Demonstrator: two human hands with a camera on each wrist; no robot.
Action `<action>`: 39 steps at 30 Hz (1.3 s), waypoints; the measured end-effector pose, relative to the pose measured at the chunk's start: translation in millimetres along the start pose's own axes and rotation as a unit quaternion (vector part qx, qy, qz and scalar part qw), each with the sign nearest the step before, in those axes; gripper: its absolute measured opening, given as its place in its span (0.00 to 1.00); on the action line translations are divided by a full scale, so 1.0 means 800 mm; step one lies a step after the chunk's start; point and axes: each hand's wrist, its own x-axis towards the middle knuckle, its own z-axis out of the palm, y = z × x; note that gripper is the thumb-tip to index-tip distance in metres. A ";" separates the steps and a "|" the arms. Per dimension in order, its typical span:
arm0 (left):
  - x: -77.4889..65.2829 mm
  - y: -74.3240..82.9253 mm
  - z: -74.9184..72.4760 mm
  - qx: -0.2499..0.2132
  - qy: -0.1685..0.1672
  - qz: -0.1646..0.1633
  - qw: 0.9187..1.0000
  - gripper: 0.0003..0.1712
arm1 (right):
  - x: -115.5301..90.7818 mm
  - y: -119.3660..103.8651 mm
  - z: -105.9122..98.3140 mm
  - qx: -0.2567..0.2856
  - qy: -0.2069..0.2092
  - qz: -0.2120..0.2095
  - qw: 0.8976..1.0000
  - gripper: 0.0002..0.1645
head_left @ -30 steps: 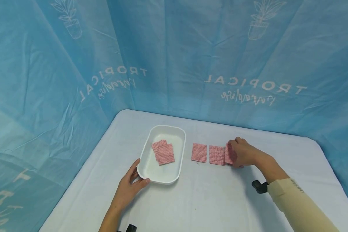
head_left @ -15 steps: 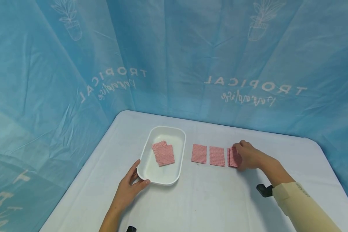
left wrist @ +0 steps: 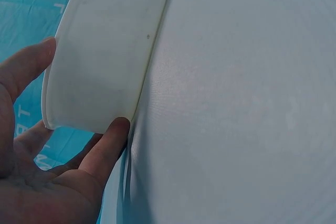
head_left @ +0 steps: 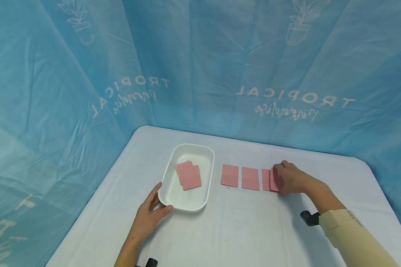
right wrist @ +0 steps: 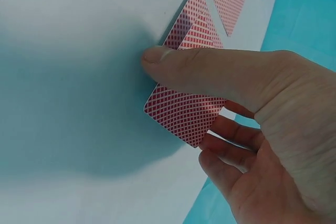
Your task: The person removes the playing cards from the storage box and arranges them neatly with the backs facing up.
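Two red-and-white patterned playing cards [head_left: 191, 178], backs up and overlapping, lying inside one white rectangular plastic tray [head_left: 190, 202] with rounded corners. Tray located left of centre on one white cloth-covered desk [head_left: 240, 233]. One left hand [head_left: 146, 219], thumb and fingers apart, gripping the tray's near left corner. To the tray's right, one row of matching cards: first card [head_left: 230, 175], flat, apart from the tray; second card [head_left: 250, 178], flat, apart from the first; third card [head_left: 266, 180], its right part covered. One right hand [head_left: 294, 180] at the row's right end, pinching a held card [head_left: 276, 181] between thumb on the near edge and fingers at the far edge; this overlaps the third card, and whether it is single cannot be told. One cream sleeve [head_left: 354, 237] on the right arm. One blue curtain [head_left: 200, 55] behind, printed in white with reversed lettering and potted plants.
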 end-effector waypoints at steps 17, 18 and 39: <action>-0.003 0.006 -0.002 -0.020 -0.013 0.004 1.000 0.50 | -0.010 0.021 -0.003 0.002 -0.011 -0.009 1.000 0.54; -0.004 0.011 -0.002 -0.017 -0.014 0.001 1.000 0.50 | -0.010 0.022 -0.003 0.004 -0.015 -0.007 1.000 0.55; -0.016 0.050 -0.001 -0.006 -0.012 -0.013 1.000 0.49 | -0.017 0.043 -0.003 0.008 -0.030 0.005 0.999 0.56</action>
